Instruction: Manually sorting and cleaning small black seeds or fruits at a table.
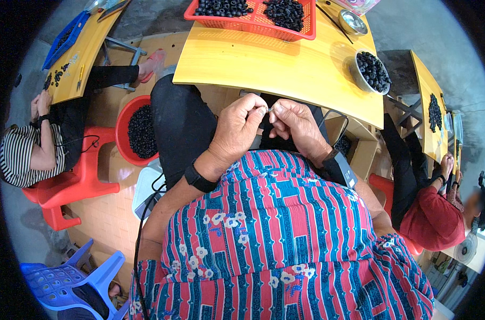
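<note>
My left hand (238, 127) and my right hand (296, 124) meet above my lap, just short of the near edge of the yellow table (226, 61). Both are closed in a pinch, thumb against fingers, with the fingertips almost touching. Between them sits something tiny, too small to make out. Small black ring-shaped parts fill a clear bowl (354, 68) at the table's right side. More black parts (284, 14) lie in a red divided basket (242, 22) at the far edge.
A red tub (122, 118) of black rings stands on the floor to my left, near a red stool (88, 176). Under the table at right is a cardboard box (362, 146). A metal bowl (352, 23) and a dark stick (333, 22) lie far right. Co-workers sit at both sides.
</note>
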A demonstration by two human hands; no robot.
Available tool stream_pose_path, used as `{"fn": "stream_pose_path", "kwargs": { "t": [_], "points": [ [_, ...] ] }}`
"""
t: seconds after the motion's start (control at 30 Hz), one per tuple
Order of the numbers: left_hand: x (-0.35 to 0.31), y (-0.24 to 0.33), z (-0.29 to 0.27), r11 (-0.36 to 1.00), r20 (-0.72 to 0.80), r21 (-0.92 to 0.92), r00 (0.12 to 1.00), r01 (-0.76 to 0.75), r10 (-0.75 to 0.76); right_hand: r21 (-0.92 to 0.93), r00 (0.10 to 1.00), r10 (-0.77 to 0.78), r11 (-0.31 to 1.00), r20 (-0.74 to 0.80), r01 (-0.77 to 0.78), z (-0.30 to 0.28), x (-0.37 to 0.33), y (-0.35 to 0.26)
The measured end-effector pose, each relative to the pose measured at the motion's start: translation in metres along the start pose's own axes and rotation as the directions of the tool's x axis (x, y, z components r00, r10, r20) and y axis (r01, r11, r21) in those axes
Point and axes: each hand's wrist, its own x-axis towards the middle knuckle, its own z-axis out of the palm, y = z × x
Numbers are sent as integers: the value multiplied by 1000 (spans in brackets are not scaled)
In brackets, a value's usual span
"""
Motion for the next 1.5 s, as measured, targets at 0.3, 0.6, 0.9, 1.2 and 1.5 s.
{"fn": "stream_pose_path", "kwargs": {
  "t": [0.3, 0.6, 0.9, 1.2, 1.5],
  "points": [
    [1, 4, -1, 997, -6, 75, 1000, -2, 3, -317, 986, -165, 937, -32, 146, 3, -1, -2],
    [0, 1, -1, 996, -4, 6, 996, 93, -93, -728, 872, -479, 563, 97, 391, 7, 1, -8],
    [-2, 4, 2, 965, 13, -164, 979, 204, -204, -252, 982, -188, 952, -31, 174, 4, -1, -2],
    [-2, 0, 3, 973, 11, -167, 987, 161, -161, 48, 998, -62, 997, 27, 61, 3, 0, -1],
    [-1, 2, 0, 977, 26, -179, 993, 118, -115, 75, 997, -31, 997, 72, 26, 4, 0, -2]
  ]
}}
